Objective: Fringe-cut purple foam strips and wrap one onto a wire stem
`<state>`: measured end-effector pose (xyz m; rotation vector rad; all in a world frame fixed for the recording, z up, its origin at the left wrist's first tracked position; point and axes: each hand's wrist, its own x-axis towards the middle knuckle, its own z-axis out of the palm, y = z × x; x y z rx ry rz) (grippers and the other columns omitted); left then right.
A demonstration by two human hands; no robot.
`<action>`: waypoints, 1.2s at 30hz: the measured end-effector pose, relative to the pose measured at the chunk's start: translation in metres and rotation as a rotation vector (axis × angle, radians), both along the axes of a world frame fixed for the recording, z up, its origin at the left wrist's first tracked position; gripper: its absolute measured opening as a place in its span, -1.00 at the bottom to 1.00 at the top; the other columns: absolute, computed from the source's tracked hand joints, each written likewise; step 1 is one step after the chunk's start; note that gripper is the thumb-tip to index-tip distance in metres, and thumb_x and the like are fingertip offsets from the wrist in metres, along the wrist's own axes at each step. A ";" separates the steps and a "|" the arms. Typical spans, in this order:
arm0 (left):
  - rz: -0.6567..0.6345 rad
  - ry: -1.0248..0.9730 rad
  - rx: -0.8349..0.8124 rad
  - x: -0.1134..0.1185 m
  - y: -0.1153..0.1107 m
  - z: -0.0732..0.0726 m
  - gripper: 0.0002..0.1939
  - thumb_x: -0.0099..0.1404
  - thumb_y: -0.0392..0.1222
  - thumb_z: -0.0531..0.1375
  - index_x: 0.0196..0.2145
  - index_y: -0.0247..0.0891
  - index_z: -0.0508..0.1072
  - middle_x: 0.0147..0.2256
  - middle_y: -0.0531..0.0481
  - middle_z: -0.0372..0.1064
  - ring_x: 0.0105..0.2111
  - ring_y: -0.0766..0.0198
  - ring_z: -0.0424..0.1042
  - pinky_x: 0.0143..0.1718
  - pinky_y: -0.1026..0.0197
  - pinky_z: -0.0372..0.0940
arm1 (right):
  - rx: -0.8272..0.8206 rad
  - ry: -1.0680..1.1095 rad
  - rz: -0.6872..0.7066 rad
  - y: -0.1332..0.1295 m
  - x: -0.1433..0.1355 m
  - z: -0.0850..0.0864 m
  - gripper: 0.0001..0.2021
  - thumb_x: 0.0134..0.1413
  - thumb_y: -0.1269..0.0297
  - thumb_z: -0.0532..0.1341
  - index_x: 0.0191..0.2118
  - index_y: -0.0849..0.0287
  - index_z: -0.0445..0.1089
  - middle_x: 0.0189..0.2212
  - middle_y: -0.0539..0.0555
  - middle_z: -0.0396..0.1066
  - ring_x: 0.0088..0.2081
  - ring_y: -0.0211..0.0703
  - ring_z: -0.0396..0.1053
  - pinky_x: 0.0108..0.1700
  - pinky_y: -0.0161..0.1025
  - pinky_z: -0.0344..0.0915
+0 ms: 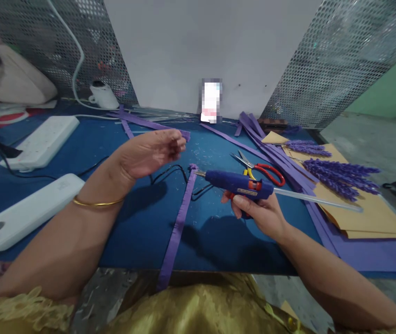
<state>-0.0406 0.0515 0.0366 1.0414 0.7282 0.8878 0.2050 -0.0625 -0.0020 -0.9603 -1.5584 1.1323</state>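
Observation:
My right hand (253,208) grips a blue hot glue gun (231,181), with a clear glue stick (316,200) sticking out of its back. The gun's metal nozzle is at the upper end of a long purple paper strip (179,227), by a small crumpled purple bit (193,166). That strip runs down over the table's front edge. My left hand (158,148) is raised just up and left of the nozzle, its fingers curled together. What they hold, if anything, cannot be made out. Behind its fingertips shows the end of another purple strip (145,121).
Red-handled scissors (269,172) lie behind the glue gun. Purple flower sprigs (340,176) rest on tan paper (368,213) at right, beside more purple strips (274,148). At left are a white power strip (45,139), a long white device (31,213) and black cord. A phone (212,99) leans at the back.

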 end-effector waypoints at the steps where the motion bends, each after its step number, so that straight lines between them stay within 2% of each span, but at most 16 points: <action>1: 0.069 -0.048 -0.044 -0.002 0.004 -0.001 -0.89 0.17 -0.26 0.30 -0.49 -0.26 0.47 -0.44 0.04 0.33 -0.39 0.33 0.33 -0.32 0.29 0.26 | 0.006 0.007 -0.003 0.000 0.001 -0.001 -0.67 0.13 -0.02 0.27 -0.36 0.19 0.47 -0.54 0.03 0.41 -0.61 -0.27 0.24 -0.55 -0.25 0.21; 3: 0.150 -0.076 -0.068 -0.003 0.012 -0.006 -0.87 0.21 -0.27 0.26 -0.50 -0.25 0.44 -0.46 0.05 0.33 -0.42 0.35 0.33 -0.37 0.30 0.25 | 0.015 0.030 -0.023 0.001 0.003 -0.003 -0.71 0.16 0.03 0.26 -0.32 0.19 0.47 -0.52 0.04 0.42 -0.60 -0.26 0.24 -0.54 -0.25 0.19; 5: 0.229 -0.072 -0.063 0.000 0.016 -0.012 -0.82 0.19 -0.29 0.25 -0.55 -0.25 0.39 -0.51 0.07 0.31 -0.47 0.37 0.31 -0.42 0.30 0.23 | 0.018 0.053 -0.049 0.002 0.006 -0.006 -0.72 0.19 0.05 0.23 -0.31 0.19 0.48 -0.58 0.01 0.38 -0.60 -0.24 0.22 -0.55 -0.25 0.13; 9: 0.209 -0.040 -0.026 0.010 0.013 -0.025 -0.74 0.16 -0.22 0.28 -0.61 -0.24 0.33 -0.58 0.10 0.26 -0.53 0.39 0.26 -0.45 0.30 0.21 | 0.021 0.092 -0.084 0.005 0.009 -0.009 -0.72 0.22 0.08 0.21 -0.34 0.18 0.50 -0.69 -0.03 0.27 -0.59 -0.21 0.20 -0.53 -0.24 0.10; 12: 0.262 0.031 -0.003 0.015 0.008 -0.028 -0.82 0.07 -0.14 0.37 -0.52 -0.25 0.46 -0.48 0.05 0.42 -0.45 0.37 0.36 -0.39 0.30 0.27 | 0.015 0.112 -0.084 0.007 0.009 -0.009 -0.73 0.23 0.10 0.21 -0.34 0.19 0.51 -0.69 -0.02 0.28 -0.60 -0.22 0.19 -0.53 -0.23 0.10; 15: 0.305 0.077 -0.032 0.017 0.006 -0.028 -0.81 -0.02 -0.20 0.41 -0.43 -0.28 0.53 -0.41 0.02 0.47 -0.43 0.37 0.38 -0.38 0.32 0.29 | 0.007 0.112 -0.069 0.007 0.009 -0.009 -0.73 0.24 0.11 0.21 -0.32 0.19 0.52 -0.69 -0.03 0.28 -0.60 -0.22 0.18 -0.53 -0.23 0.07; 19: 0.279 0.061 -0.059 0.020 0.003 -0.027 -0.84 0.01 -0.25 0.37 -0.52 -0.28 0.44 -0.53 0.08 0.34 -0.52 0.42 0.29 -0.49 0.36 0.23 | 0.014 0.117 -0.073 0.006 0.009 -0.009 -0.74 0.24 0.12 0.22 -0.33 0.19 0.51 -0.69 -0.03 0.28 -0.60 -0.23 0.19 -0.52 -0.23 0.09; 23: 0.249 0.030 -0.046 0.025 -0.001 -0.025 -0.68 0.12 -0.18 0.31 -0.64 -0.24 0.25 -0.63 0.14 0.13 -0.60 0.44 0.14 -0.57 0.38 0.14 | 0.013 0.107 -0.068 0.007 0.008 -0.009 -0.75 0.24 0.13 0.22 -0.31 0.19 0.51 -0.67 -0.02 0.31 -0.60 -0.25 0.20 -0.53 -0.24 0.07; 27: 0.246 0.021 -0.030 0.027 -0.002 -0.028 -0.51 0.13 -0.02 0.34 -0.69 -0.22 0.14 -0.68 0.17 0.04 -0.64 0.45 0.05 -0.61 0.37 0.10 | 0.001 0.186 -0.067 0.010 0.008 -0.007 -0.79 0.23 0.16 0.23 -0.32 0.19 0.48 -0.45 0.04 0.46 -0.62 -0.31 0.23 -0.55 -0.26 0.11; 30: 0.285 0.074 -0.019 0.027 -0.001 -0.031 -0.57 -0.02 0.04 0.43 -0.64 -0.27 0.32 -0.61 0.11 0.24 -0.59 0.43 0.20 -0.52 0.34 0.20 | -0.039 0.279 -0.100 0.013 0.009 -0.006 -0.81 0.20 0.17 0.25 -0.30 0.19 0.46 -0.39 0.05 0.48 -0.63 -0.34 0.24 -0.57 -0.28 0.14; 32: 0.304 0.114 -0.013 0.027 -0.002 -0.032 -0.62 -0.14 -0.02 0.49 -0.55 -0.31 0.46 -0.51 0.05 0.37 -0.51 0.40 0.30 -0.45 0.33 0.25 | -0.073 0.324 -0.130 0.016 0.011 -0.005 -0.79 0.19 0.15 0.25 -0.30 0.21 0.47 -0.41 0.06 0.48 -0.64 -0.34 0.24 -0.58 -0.29 0.14; 36: 0.304 0.123 0.014 0.029 -0.004 -0.032 -0.63 -0.23 -0.13 0.52 -0.49 -0.32 0.52 -0.48 0.04 0.41 -0.49 0.40 0.32 -0.43 0.33 0.26 | -0.135 0.392 -0.170 0.020 0.013 -0.004 -0.76 0.17 0.13 0.26 -0.31 0.23 0.49 -0.43 0.07 0.48 -0.65 -0.36 0.24 -0.59 -0.31 0.15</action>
